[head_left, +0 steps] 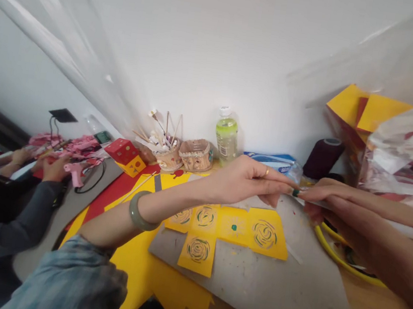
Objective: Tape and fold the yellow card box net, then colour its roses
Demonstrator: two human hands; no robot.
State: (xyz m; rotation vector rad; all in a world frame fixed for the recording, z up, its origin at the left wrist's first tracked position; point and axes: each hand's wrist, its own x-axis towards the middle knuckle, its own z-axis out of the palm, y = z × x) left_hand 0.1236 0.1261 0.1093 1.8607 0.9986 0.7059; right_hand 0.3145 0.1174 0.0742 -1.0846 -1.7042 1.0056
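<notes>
My left hand (243,179), with a ring and a green bangle, reaches across the mat. Its thumb and fingers pinch a small dark green piece (295,192). Right against it are the fingertips of my right hand (332,199), closed around a slim white stick-like thing (411,233) that is partly hidden. Below the hands lies a cross-shaped yellow card (244,215). Several of its squares carry swirls of thin curled strips, and one has a small green coil (234,227). My left forearm covers part of the card.
A grey mat (271,295) lies under the card. Behind stand a green drink bottle (226,134), small baskets (195,155), a blue packet (272,160) and a dark thread cone (323,157). A red and yellow box (124,156) is leftward. A co-worker's hand (55,167) holds a pink glue gun (74,172).
</notes>
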